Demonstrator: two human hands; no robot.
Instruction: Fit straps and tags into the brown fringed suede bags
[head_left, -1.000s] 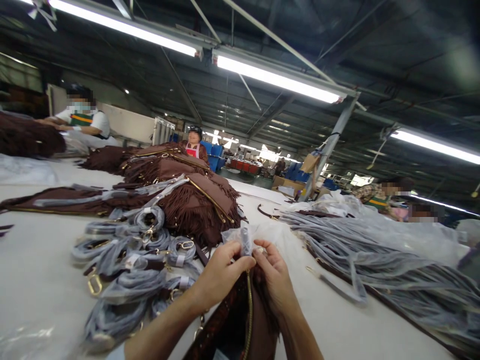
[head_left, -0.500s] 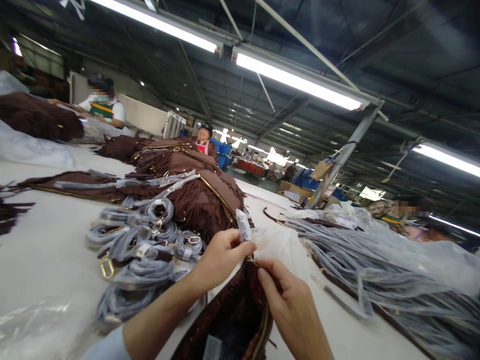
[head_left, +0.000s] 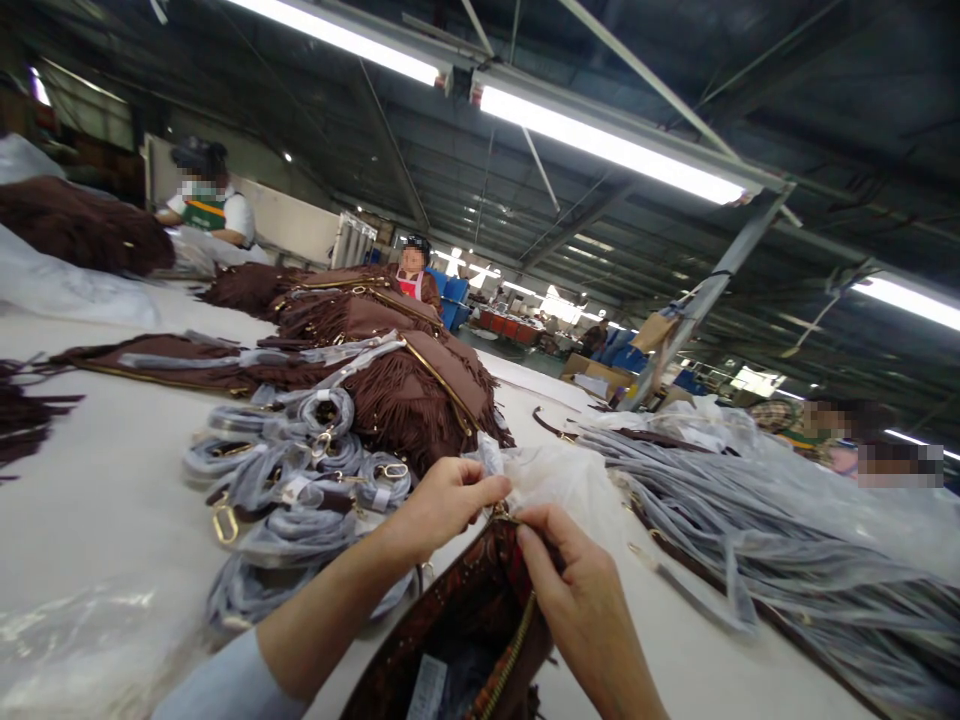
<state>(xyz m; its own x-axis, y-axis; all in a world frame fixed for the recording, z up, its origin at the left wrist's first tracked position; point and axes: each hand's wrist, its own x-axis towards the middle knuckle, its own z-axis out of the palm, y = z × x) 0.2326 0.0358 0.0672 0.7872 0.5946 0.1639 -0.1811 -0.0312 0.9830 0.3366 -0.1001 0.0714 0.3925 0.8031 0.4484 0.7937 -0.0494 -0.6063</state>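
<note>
A brown bag (head_left: 401,655) lies unzipped below my hands, its patterned lining and a white label (head_left: 427,690) showing inside. My left hand (head_left: 446,510) is closed in a pinch on a strap end (head_left: 490,455) wrapped in pale plastic, at the bag's far corner. Small gold hardware (head_left: 501,511) sits right by the fingertips; whether the strap is hooked to the bag I cannot tell. Thumb and fingers of my right hand (head_left: 577,590) grip the bag's edge at that same corner. A brass zipper (head_left: 510,655) runs along the bag's right side.
Coiled, plastic-wrapped straps (head_left: 289,535) with gold clips lie to the left. Brown fringed bags (head_left: 442,385) are piled beyond them on the white table (head_left: 82,480). Long wrapped straps (head_left: 720,510) spread out on the right. Co-workers (head_left: 217,215) are at the far tables.
The view has shifted slightly, so the surroundings sit a little to the right. Both hands keep their pinch at the bag's corner, and the bag's mouth shows more of its lining.
</note>
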